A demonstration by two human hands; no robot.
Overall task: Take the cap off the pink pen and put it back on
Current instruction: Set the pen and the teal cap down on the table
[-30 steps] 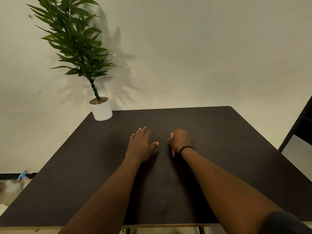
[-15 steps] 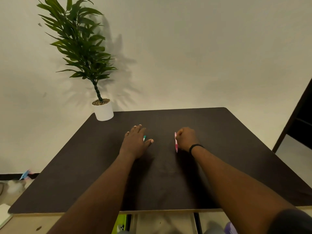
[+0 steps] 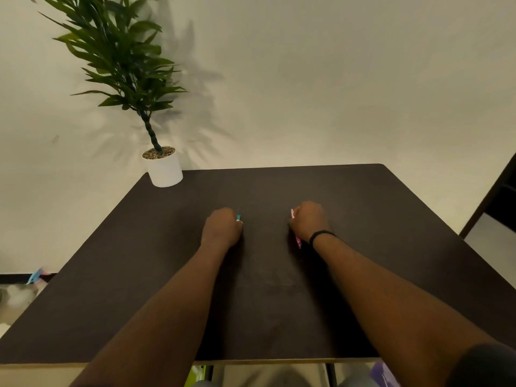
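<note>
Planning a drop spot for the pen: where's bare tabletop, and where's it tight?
Bare: the strip of table between the right hand and the right edge, and the far band behind both hands. Also the stretch from the left hand out to the left edge. Tight: the far-left corner with the potted plant, and the narrow gap between the hands.

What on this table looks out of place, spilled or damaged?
Nothing stands out. The potted plant stands upright at the table's far corner. The right hand grips the pink pen; the left hand holds a small teal piece.
</note>
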